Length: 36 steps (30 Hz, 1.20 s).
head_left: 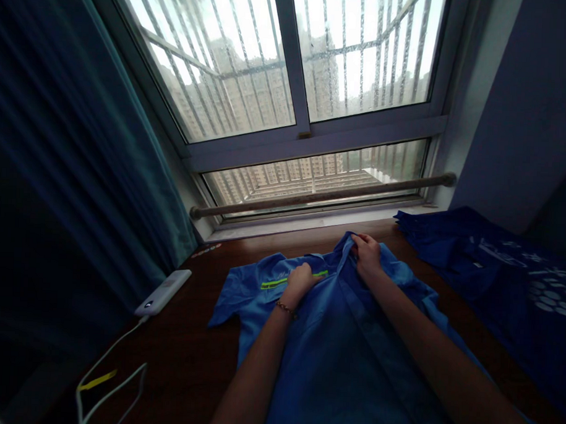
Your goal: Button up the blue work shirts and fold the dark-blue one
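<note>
A blue short-sleeved shirt (305,361) with a yellow-green chest stripe lies spread on the brown wooden surface, its collar towards the window. My right hand (367,255) pinches the front edge of the shirt by the collar and lifts it slightly. On the chest, next to the stripe, rests my left hand (300,282), its fingers curled and closed on the cloth. A beaded bracelet (286,308) circles the left wrist. The left fingertips are partly hidden.
Darker blue garments (480,262) with white print lie at the right. To the left are a white power bank (164,292), its white cable (114,342) and a yellow strip (98,380). A blue curtain (104,138) hangs beside the barred window (304,123), which has a rail (320,196).
</note>
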Tool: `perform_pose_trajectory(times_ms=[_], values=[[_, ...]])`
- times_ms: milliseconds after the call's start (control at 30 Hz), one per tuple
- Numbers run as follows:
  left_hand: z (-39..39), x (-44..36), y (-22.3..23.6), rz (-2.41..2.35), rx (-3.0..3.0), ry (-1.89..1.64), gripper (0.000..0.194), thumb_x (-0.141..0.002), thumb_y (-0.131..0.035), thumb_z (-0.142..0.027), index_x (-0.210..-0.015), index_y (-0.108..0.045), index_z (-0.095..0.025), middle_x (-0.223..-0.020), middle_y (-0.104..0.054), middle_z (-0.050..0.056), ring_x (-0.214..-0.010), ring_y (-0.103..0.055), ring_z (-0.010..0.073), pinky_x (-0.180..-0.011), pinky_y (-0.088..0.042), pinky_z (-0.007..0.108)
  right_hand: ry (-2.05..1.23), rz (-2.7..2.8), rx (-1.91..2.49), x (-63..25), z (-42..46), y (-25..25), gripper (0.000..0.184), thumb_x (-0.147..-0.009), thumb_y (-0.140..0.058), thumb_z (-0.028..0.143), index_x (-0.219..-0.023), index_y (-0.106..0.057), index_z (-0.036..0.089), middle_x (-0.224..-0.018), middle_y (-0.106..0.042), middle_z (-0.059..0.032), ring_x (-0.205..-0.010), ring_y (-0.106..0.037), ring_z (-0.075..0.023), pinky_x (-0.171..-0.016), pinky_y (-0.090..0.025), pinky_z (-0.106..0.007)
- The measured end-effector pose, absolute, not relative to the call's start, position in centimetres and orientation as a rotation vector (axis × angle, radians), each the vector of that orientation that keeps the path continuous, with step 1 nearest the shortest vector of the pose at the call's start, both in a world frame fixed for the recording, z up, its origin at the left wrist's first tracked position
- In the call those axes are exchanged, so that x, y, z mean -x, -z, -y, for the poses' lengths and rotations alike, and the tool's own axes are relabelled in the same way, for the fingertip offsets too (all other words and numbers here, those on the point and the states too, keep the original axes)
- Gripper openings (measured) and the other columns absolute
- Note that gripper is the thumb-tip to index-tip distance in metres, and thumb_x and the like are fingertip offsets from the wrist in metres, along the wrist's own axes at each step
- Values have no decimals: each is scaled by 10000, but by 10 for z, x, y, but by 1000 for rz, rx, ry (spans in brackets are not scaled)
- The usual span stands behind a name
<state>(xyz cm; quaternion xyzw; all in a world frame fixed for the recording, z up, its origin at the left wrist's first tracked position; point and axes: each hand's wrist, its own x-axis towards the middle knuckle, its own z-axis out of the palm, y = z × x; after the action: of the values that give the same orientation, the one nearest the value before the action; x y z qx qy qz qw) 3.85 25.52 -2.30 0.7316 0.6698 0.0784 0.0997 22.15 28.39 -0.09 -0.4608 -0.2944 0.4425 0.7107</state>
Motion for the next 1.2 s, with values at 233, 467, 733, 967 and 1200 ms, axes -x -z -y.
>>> perform_pose_trajectory(times_ms=[233,467,733,967,1200], values=[[-258,-37,30,-2152,-2147,-185,278,-829,-380,-271,-949,-591,-134,-937,-632,158,-855,-604,252,-705,-438,319,-1200,853,1043,-208,-264,-19,168,-636,-599,97,-778,-518,134,-720,-599,-30,-604,-605,-138,-575,-510,-266],[-271,-36,53,-2393,-2119,-473,346,-890,-230,-280,-1009,-533,-161,-782,-632,130,-738,-619,244,-629,-441,316,-453,2048,1731,-182,-224,16,246,-716,-596,355,-834,-563,141,-841,-618,-120,-825,-597,-258,-694,-436,-332],[-306,-40,50,-2277,-2213,-505,285,-888,-259,-219,-996,-518,-172,-812,-625,114,-792,-611,227,-679,-437,323,-404,2042,1751,-176,-241,58,228,-842,-415,322,-868,-569,155,-869,-638,-97,-823,-601,-209,-666,-376,-258],[-293,-48,42,-2210,-2043,-753,253,-859,-343,-234,-1022,-493,-110,-1021,-562,174,-860,-588,224,-694,-430,311,-442,1925,1668,-186,-254,62,251,-856,-403,272,-785,-618,164,-807,-655,-62,-767,-600,-149,-636,-357,-208],[-267,-67,59,-1560,-1644,-938,306,-817,-402,-411,-711,-485,-136,-502,-507,-4,-411,-498,112,-422,-387,218,-398,1802,1577,-184,-248,61,242,-862,-385,256,-816,-602,159,-807,-641,-75,-776,-591,-161,-675,-380,-226]])
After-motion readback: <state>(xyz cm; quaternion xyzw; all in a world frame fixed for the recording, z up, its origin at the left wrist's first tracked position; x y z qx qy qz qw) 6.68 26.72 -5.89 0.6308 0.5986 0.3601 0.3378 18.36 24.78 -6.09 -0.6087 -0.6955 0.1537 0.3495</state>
